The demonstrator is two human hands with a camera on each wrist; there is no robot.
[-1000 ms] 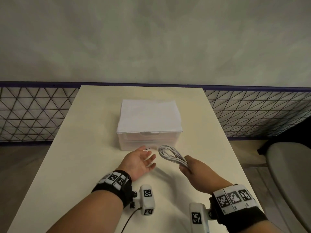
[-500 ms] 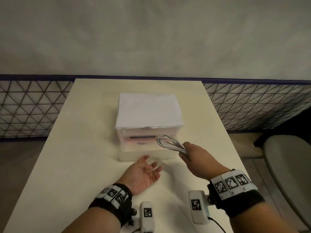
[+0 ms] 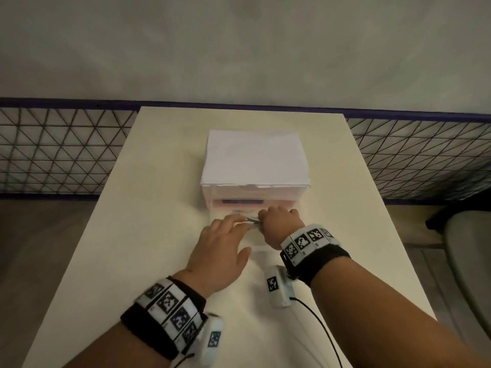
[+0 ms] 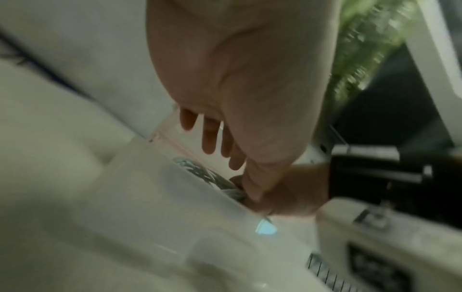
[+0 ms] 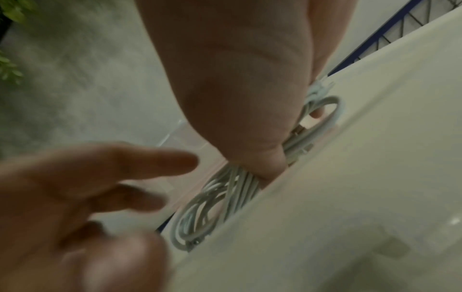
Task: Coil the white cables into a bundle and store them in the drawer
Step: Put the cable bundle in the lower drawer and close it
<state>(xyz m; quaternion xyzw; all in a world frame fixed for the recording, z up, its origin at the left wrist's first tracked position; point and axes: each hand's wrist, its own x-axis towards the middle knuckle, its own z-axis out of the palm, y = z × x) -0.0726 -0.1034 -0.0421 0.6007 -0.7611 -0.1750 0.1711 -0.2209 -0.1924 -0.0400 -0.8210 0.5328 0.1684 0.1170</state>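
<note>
A clear drawer unit (image 3: 255, 192) with white paper on top stands mid-table, its lower drawer (image 3: 259, 248) pulled out toward me. My right hand (image 3: 279, 219) grips the coiled white cables (image 3: 249, 220) and holds them down inside the drawer. The right wrist view shows the cable loops (image 5: 212, 207) under my right hand (image 5: 237, 98), against the drawer wall (image 5: 325, 177). My left hand (image 3: 225, 229) is palm down over the drawer's left part, fingers straight, beside the coil. The left wrist view shows the left hand's fingers (image 4: 210, 138) extended above the cables (image 4: 207, 177).
The cream table (image 3: 148, 208) reaches back to a grey wall, with a black wire-mesh fence (image 3: 58, 155) on both sides. A grey chair (image 3: 467, 248) stands close to the table's right edge. A thin black cord (image 3: 318, 325) runs from my right wrist camera.
The drawer has come open. My right hand has carried the coil forward and down into it. My left hand has turned from palm up to palm down and moved over the drawer.
</note>
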